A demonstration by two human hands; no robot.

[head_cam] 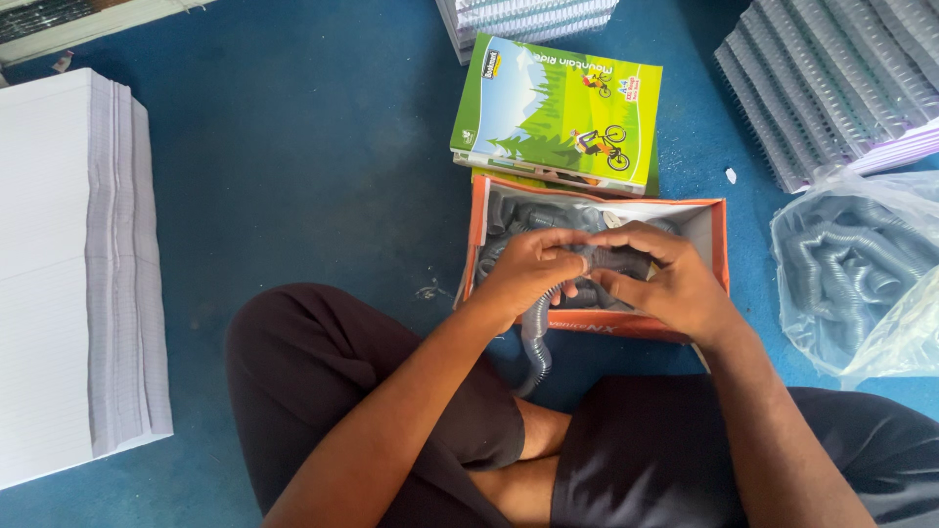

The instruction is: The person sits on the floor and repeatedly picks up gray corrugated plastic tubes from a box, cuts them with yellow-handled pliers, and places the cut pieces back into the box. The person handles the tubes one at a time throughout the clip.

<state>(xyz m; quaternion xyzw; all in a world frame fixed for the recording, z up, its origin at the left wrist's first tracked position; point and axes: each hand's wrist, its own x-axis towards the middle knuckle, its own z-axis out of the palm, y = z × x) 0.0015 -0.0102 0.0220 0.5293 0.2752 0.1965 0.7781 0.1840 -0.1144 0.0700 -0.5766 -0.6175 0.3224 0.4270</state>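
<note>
**Spiral binding coil held over an open box, seated on blue floor**

A blue floor (293, 166) is seen across the frame, and all items are laid directly on it around a seated person, apparently so that each is within arm's reach. A tall stack of white paper sheets (68, 264) is noted at the left edge. Stacks of spiral-bound pads (831, 68) are recorded at the upper right, with a further stack (528, 15) at the top centre. A clear plastic bag of grey coils (861, 264) lies at the right edge, its mouth loosely open. A green-covered notebook (558, 108) rests on others at upper centre, just behind an orange cardboard box (597, 323) at centre, which holds more dark coils.

Both hands are held together above the box, so that anything dropped would presumably fall back in. The left hand (523, 274) is closed around a grey spiral coil (536, 342), whose lower end hangs down past the near box wall towards the lap. The right hand (675, 284) meets it from the right; its fingers (626, 240) are curled and pinching the coil's upper end against the left thumb.
</note>
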